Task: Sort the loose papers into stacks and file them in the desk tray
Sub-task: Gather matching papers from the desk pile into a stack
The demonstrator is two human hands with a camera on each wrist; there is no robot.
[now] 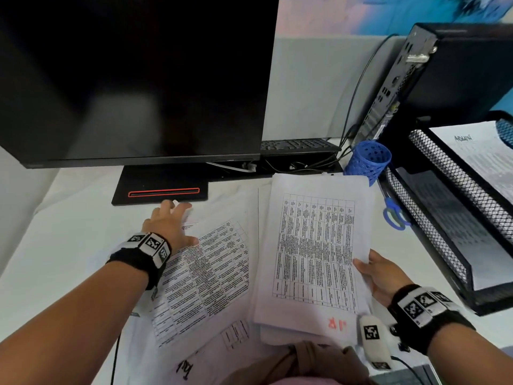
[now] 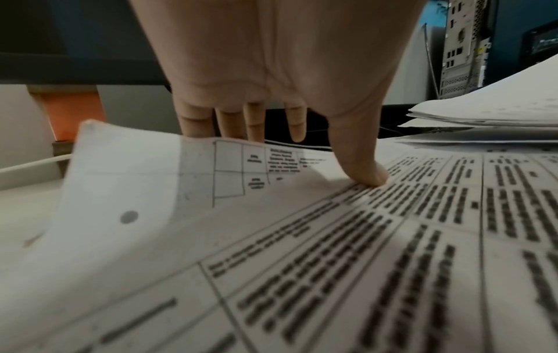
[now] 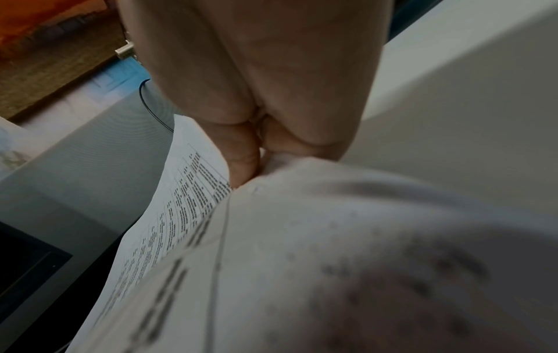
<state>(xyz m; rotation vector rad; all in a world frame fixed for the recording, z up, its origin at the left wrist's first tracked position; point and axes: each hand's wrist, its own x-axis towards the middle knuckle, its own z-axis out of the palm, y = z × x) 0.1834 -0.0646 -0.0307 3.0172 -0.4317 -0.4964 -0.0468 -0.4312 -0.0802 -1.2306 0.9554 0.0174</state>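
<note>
The right hand [image 1: 384, 276] pinches the printed white paper stack [image 1: 316, 254]; the black mesh desk tray [image 1: 444, 218] lies just rightward, while the left hand [image 1: 169, 226], fingers spread, presses a loose sheet [image 1: 211, 273].

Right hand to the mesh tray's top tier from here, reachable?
Probably yes. The right hand grips a paper stack just left of the mesh tray; nothing stands between them, and the top tier holds only a sheet.

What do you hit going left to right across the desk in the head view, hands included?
Left hand pressing on a loose sheet → held stack → right hand pinching its edge → scissors → mesh tray.
</note>
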